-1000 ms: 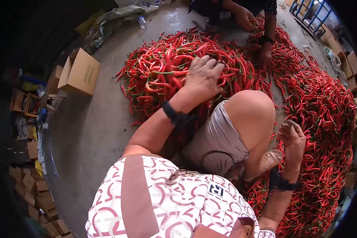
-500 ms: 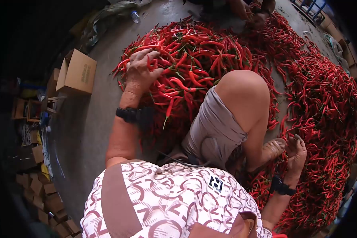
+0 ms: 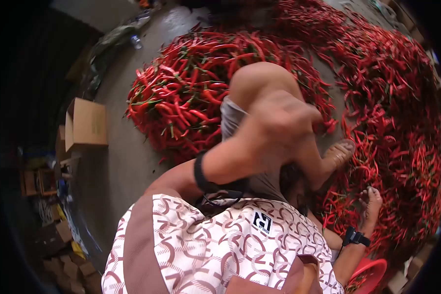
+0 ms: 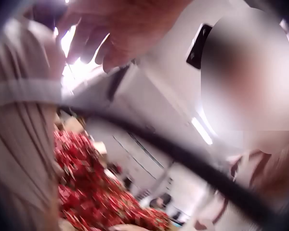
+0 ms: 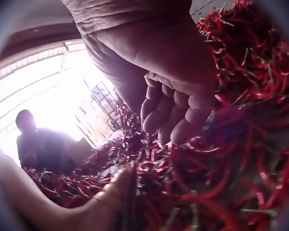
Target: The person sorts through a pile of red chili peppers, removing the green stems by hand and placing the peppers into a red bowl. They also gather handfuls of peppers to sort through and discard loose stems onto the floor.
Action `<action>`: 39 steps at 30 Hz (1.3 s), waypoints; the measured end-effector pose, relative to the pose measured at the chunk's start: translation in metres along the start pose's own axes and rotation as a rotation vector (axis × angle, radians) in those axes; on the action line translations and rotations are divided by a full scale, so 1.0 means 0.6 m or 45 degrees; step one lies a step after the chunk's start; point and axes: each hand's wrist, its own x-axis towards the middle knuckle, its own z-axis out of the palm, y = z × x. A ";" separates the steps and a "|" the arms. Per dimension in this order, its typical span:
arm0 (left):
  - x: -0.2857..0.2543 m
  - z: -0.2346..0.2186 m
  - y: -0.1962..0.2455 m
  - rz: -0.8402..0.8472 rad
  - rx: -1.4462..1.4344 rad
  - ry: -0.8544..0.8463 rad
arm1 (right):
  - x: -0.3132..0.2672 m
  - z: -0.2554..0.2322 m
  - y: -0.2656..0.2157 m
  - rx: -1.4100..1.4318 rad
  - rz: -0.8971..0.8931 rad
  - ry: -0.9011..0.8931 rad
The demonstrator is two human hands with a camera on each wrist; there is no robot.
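A tan cardboard box [image 3: 87,126] stands on the bare grey floor [image 3: 120,152], its opening turned toward the left edge of the head view. Farther off, a clear plastic bottle [image 3: 136,42] lies beside crumpled sheeting [image 3: 110,43]. At far left are wooden crates [image 3: 30,182], with a jumble of cartons [image 3: 68,269] nearer the bottom edge. The left wrist view shows a lit ceiling tube [image 4: 202,131]; the right wrist view, a person [image 5: 45,147] in silhouette against bright light.
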 end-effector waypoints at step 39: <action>-0.100 0.565 0.059 -0.356 -0.144 -1.467 | -0.084 -0.020 0.123 -0.338 0.805 -0.041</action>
